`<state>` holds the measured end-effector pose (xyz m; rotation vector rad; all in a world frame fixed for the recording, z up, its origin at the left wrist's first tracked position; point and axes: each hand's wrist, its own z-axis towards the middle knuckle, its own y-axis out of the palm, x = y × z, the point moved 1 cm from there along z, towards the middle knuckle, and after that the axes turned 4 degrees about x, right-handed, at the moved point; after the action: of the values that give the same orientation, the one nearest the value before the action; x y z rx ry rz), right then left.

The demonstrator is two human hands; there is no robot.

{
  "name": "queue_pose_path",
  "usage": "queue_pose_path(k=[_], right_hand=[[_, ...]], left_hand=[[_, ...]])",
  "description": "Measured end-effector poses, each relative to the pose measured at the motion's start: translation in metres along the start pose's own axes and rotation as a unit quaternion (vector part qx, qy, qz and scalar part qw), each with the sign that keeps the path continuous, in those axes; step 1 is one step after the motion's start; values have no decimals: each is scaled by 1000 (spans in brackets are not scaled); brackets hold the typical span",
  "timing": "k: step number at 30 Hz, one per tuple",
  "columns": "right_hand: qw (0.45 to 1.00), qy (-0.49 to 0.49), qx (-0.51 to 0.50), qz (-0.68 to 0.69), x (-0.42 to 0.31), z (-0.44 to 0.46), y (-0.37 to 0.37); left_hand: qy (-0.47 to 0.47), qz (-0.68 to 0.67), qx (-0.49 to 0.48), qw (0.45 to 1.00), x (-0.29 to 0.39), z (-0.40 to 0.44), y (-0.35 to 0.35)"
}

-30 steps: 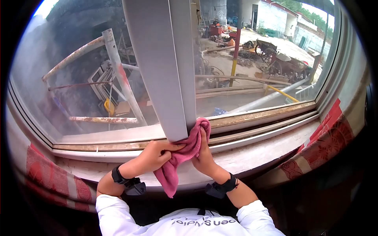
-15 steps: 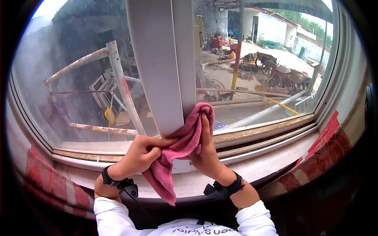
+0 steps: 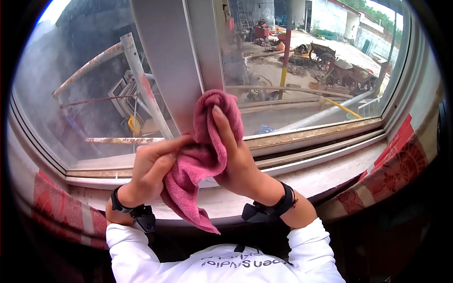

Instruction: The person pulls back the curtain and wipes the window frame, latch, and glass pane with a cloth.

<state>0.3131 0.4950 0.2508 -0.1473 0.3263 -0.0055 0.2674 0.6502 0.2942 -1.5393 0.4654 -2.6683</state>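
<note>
A pink cloth is bunched between my two hands in front of the window's upright frame bar. My right hand presses the cloth's upper end against the lower part of that bar, one finger stretched up along it. On the left, my left hand pinches the cloth's edge, with fingers pointing toward the bar. The cloth's lower corner hangs loose over the white windowsill. The bar's foot is hidden behind the cloth and hands.
Glass panes stand on both sides, the left pane hazy. A dirty window track runs along the bottom. Red patterned fabric hangs at both lower sides. Outside are rusty metal poles and a cart.
Both hands have shifted left with the cloth, and the right hand's end of it is higher on the bar. The view has also shifted slightly.
</note>
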Motion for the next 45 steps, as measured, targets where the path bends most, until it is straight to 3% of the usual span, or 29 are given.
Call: queue_pose_path(k=[4,8,10,12,14,16,18,23,24,25,26,28,30,33,35,36,38,40,43,45], right_hand=[[999,-16,-28,-28,16,0,2],[983,65,-34,-167,28,-96,27],[970,165,-43,-172,29,-143,41],[972,162,-69,-157,31,-145,39],[983,145,-9,-115,23,-128,37],[991,41,12,-125,22,-82,25],[997,7,5,-72,18,-33,11],[1000,6,-11,-28,2,7,2],[998,22,-12,-64,5,-20,6],[994,29,-14,-102,12,-44,10],[991,67,-14,-117,19,-77,19],[983,123,-4,-138,21,-126,33],[982,142,7,-127,19,-123,34],[989,53,11,-139,12,-64,22],[991,13,-31,-127,4,-7,7],[993,-16,-27,-117,-1,20,1],[994,-48,-22,-100,-8,49,-6],[994,-24,-42,-94,-8,47,-9],[989,13,-68,-133,8,-12,2],[984,36,-39,-171,16,-71,15]], left_hand=[[-62,-55,-1,997,-9,10,-10],[-115,16,-86,990,-65,-23,5],[-124,107,-160,973,-90,-37,13],[-153,89,-170,969,-80,-34,12],[-103,56,-139,983,-66,-21,7],[-77,58,-114,989,-45,-6,0],[1,55,-82,995,-18,11,-8],[3,-57,12,998,-11,11,-17],[-27,-57,-3,998,-24,3,-17],[-41,50,-77,995,-54,-16,-14],[-112,2,-104,988,-70,-27,-10],[-168,-22,-129,977,-97,-46,-5],[-221,-67,-108,967,-102,-48,-8],[-177,-114,-58,976,-64,-26,-19],[-31,-32,-20,999,-37,-9,-32],[-24,-114,18,993,-18,-3,-29],[49,-127,44,990,-6,8,-32],[34,-151,48,987,-15,8,-30],[-77,-188,-22,979,-50,-14,-22],[-205,-183,-64,959,-80,-34,-15]])
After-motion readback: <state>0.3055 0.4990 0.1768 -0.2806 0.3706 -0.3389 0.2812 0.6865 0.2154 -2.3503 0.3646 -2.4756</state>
